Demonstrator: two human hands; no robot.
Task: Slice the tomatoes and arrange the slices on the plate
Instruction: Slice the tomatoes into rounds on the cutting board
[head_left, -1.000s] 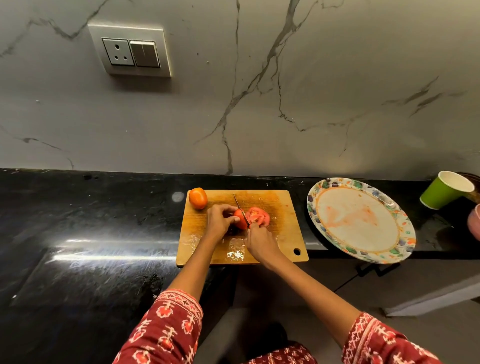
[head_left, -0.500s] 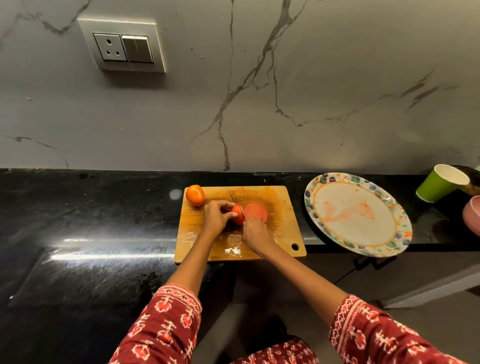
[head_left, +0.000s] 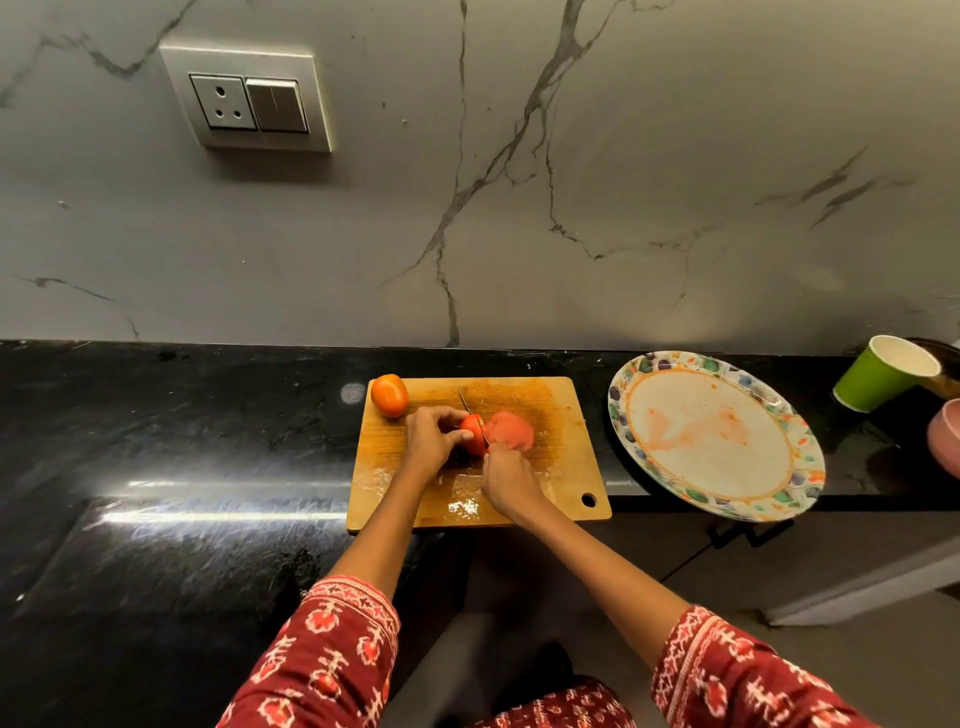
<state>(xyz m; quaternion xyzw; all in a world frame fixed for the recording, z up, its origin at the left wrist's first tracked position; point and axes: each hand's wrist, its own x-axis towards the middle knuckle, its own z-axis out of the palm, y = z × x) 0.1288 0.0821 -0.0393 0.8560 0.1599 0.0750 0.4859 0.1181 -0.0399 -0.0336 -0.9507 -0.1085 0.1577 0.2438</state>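
On the wooden cutting board (head_left: 561, 467) my left hand (head_left: 431, 441) grips a red tomato piece (head_left: 471, 434). My right hand (head_left: 506, 480) holds a knife (head_left: 470, 413) whose blade stands in the tomato, tip pointing away from me. Cut tomato slices (head_left: 511, 431) lie just right of the blade. A whole orange-red tomato (head_left: 389, 395) sits at the board's far left corner. The floral-rimmed plate (head_left: 795, 467), smeared with juice, lies to the right of the board with no slices on it.
The board and plate sit on a black stone counter (head_left: 182, 441); the plate overhangs the counter's front edge. A green paper cup (head_left: 883, 374) and a pink bowl (head_left: 948, 436) stand at the far right. A marble wall with a socket (head_left: 249, 101) rises behind.
The knife blade has gone down into the tomato between my hands. The slices to its right look blurred now. The whole tomato and the plate lie where they were.
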